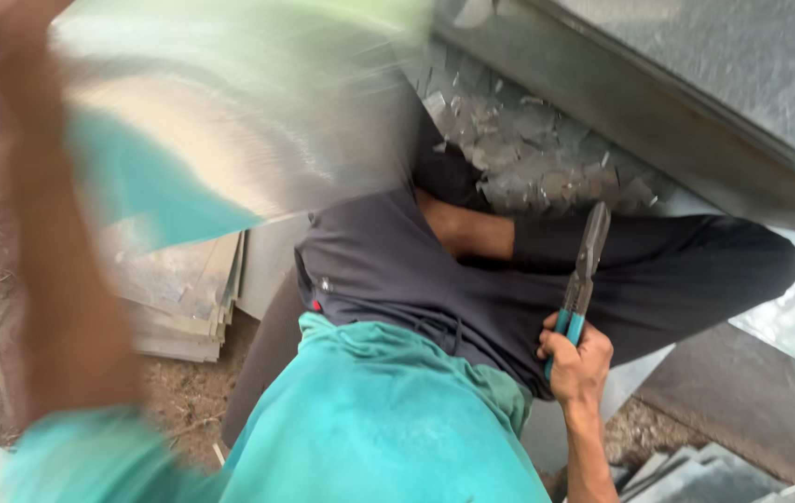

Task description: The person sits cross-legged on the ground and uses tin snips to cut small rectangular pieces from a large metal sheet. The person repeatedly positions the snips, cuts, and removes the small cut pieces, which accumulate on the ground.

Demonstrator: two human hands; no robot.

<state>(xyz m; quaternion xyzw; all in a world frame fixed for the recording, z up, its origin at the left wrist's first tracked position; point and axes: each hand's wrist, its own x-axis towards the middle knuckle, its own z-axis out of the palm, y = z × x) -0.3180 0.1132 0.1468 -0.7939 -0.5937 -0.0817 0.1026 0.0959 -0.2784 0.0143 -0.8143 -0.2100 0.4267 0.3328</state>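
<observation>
A large, flat grey sheet of metal [230, 102] is occupying the upper left of the view, heavily blurred, and is reflecting the teal of the person's shirt. The left arm is rising along the left edge toward it; the left hand [1, 23] is sitting at the sheet's top corner, too blurred to tell whether it is gripping the sheet or how far it is open.

A long grey steel beam [658, 112] is running diagonally across the upper right. Beneath it, a litter of small silvery metal offcuts [537, 154] is lying on the ground.

A stack of flat grey metal plates [183, 298] is resting on the dirt floor [174, 401], left of the person's dark-trousered legs. A second pile of grey plates [705, 475] is showing at the lower right.

The right hand [576, 359] is closing fully around the teal handles of a pair of grey-bladed tin snips [584, 270], holding them upright over the lap, blades pointing up and appearing closed.
</observation>
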